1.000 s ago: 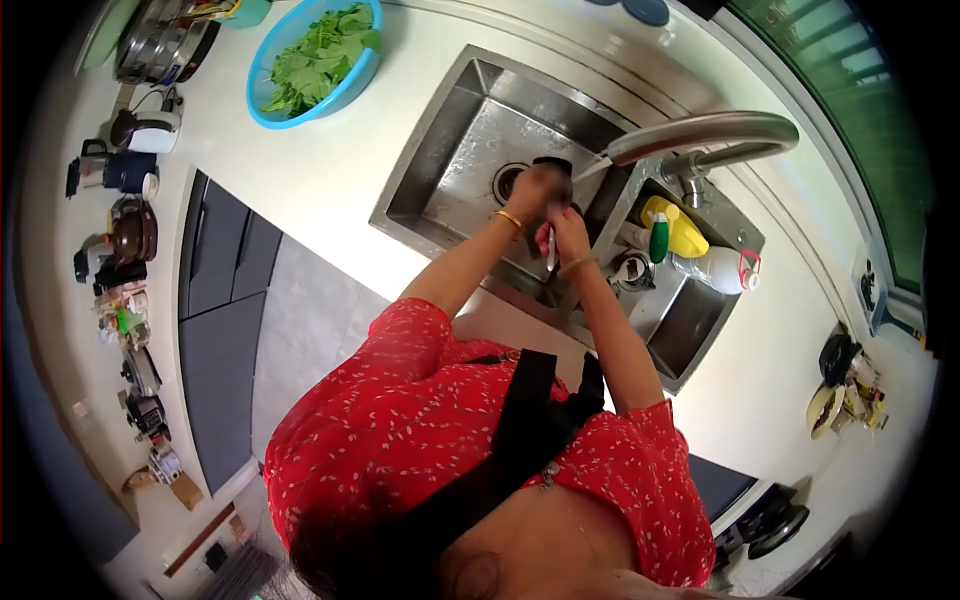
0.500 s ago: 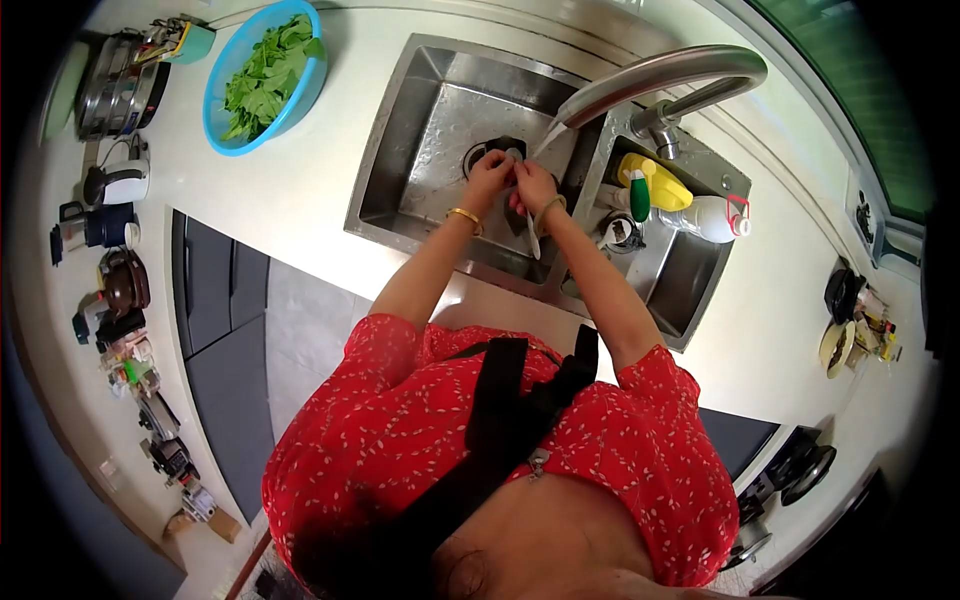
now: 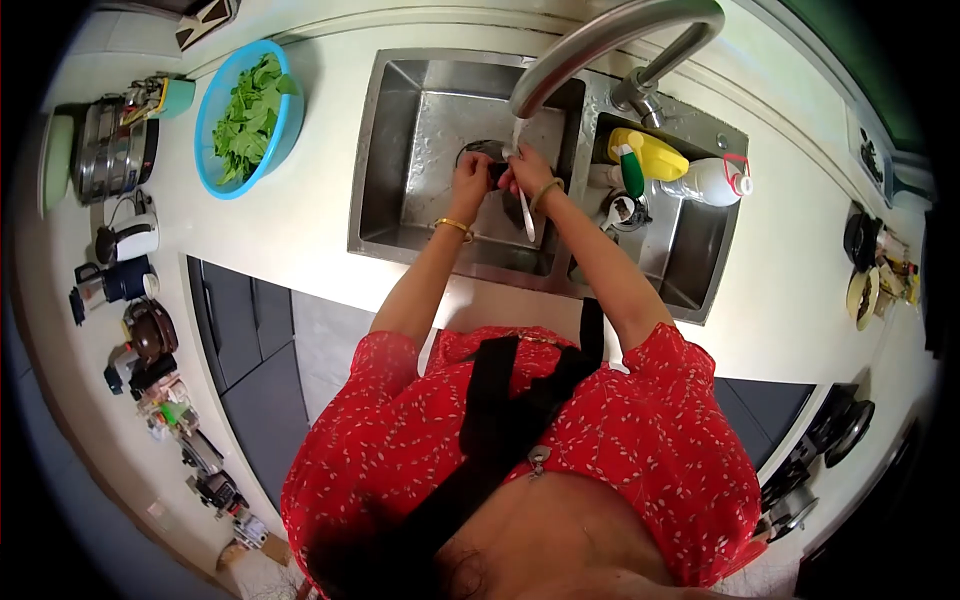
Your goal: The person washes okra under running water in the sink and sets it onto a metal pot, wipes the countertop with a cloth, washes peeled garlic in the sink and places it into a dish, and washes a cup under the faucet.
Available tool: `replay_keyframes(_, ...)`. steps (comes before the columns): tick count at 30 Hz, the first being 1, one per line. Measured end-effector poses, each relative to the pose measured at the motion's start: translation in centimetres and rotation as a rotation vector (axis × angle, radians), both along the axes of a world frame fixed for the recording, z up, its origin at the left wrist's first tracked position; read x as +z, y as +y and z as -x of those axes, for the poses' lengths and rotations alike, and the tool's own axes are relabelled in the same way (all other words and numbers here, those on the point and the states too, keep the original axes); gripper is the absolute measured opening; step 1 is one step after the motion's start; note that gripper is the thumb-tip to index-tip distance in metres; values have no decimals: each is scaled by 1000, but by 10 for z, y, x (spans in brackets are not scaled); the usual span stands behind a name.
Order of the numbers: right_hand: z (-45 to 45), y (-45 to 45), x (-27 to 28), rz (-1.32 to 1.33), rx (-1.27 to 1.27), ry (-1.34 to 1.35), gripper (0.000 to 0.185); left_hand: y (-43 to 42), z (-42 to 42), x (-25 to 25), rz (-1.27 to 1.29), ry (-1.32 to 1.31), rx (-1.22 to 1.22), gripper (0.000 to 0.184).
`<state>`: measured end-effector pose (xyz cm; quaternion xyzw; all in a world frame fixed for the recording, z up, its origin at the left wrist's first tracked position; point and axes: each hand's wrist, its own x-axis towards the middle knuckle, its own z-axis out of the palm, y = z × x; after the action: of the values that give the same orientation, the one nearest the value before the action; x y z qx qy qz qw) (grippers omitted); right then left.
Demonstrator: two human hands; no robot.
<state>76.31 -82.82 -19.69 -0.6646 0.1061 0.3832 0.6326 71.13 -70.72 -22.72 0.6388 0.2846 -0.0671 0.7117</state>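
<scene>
Both hands are over the large basin of the steel sink, close under the mouth of the curved faucet. Water runs down from the faucet beside the fingers. My left hand has its fingers closed on a small dark item that I cannot make out. My right hand, almost touching the left, is wrapped round a thin tool with a pale handle, which points down toward the front of the basin. The tool's other end is hidden by the fingers.
On the counter at the left stands a blue basin of leafy greens. The small right compartment holds a yellow bottle, a green-topped one and a clear bottle with a red handle. Appliances line the far left.
The view has shifted and turned, so the sink and greens sit differently in it. Both hands remain together under the faucet, with the pale handle now plainer below the right hand.
</scene>
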Motion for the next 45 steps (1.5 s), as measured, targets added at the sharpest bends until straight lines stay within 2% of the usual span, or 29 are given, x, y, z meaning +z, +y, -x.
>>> replay_keyframes(2, -2, 0, 1, -46, -62, 70, 28, 0, 5, 6, -27, 11, 33, 19)
replay_keyframes(7, -4, 2, -13, 67, -35, -39, 20, 8, 18, 17, -56, 35, 48, 21)
replay_keyframes(9, -1, 7, -22, 87, -25, -105, 25, 13, 23, 14, -98, 7, 34, 22)
replay_keyframes(15, 1, 7, -7, 195, 63, -85, 38, 27, 33, 6, -223, -37, 6, 27)
replay_keyframes(18, 1, 2, 0, 234, 116, -149, 37, 29, 33, 19, -189, -22, 39, 30)
replay_keyframes(21, 1, 0, -8, 261, 88, -279, 26, 34, 36, 19, -171, -31, 50, 29)
replay_keyframes(23, 1, 1, -5, 181, 39, -256, 21, 35, 37, 21, -152, -35, 58, 29)
replay_keyframes(27, 0, 8, -14, 17, -41, -140, 25, 34, 40, 23, -133, -43, 38, 27)
replay_keyframes(30, -1, 8, -9, 96, 28, -119, 21, 37, 44, 20, -143, -38, 1, 24)
replay_keyframes(32, 1, 9, -29, 162, 60, -242, 19, 40, 46, 19, -169, -40, -35, 21)
replay_keyframes(36, 7, 5, -34, 93, 25, -309, 33, 42, 46, 35, 162, 35, 39, 12)
replay_keyframes(39, 1, -9, 12, -87, 113, 262, 47, 44, 44, 34, 324, 24, 59, 8)
replay_keyframes(42, 10, -18, 14, -156, 22, 329, 55, 37, 33, 33, 432, 24, 40, 12)
replay_keyframes(44, 17, -23, 10, -74, 23, 143, 62, 37, 22, 28, 418, 42, -38, 16)
replay_keyframes(45, 19, -25, 8, -34, 22, 51, 66, 39, 16, 27, 352, 42, -154, 18)
